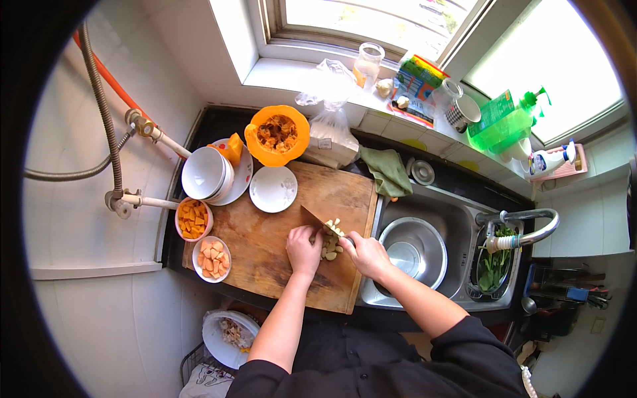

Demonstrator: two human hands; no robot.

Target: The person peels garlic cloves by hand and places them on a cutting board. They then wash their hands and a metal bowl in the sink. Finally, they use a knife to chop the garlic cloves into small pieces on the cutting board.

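My right hand (367,255) grips the handle of a kitchen knife (314,218), whose blade slants to the upper left over a wooden cutting board (259,248). My left hand (304,250) is beside the blade with its fingers curled. Its fingertips are partly hidden, so whether they pinch a clove is unclear. Peeled garlic cloves (331,255) lie on the board between my hands. Smaller cut garlic pieces (334,226) are on the far side of the blade, some against it.
A small white plate (273,189), stacked bowls (201,171), a halved pumpkin (254,154), a bowl of diced pumpkin (209,222) and a bowl of orange chunks (200,272) stand around the board. On the right, a sink (455,209) holds a metal basin (440,248) under a faucet (540,215).
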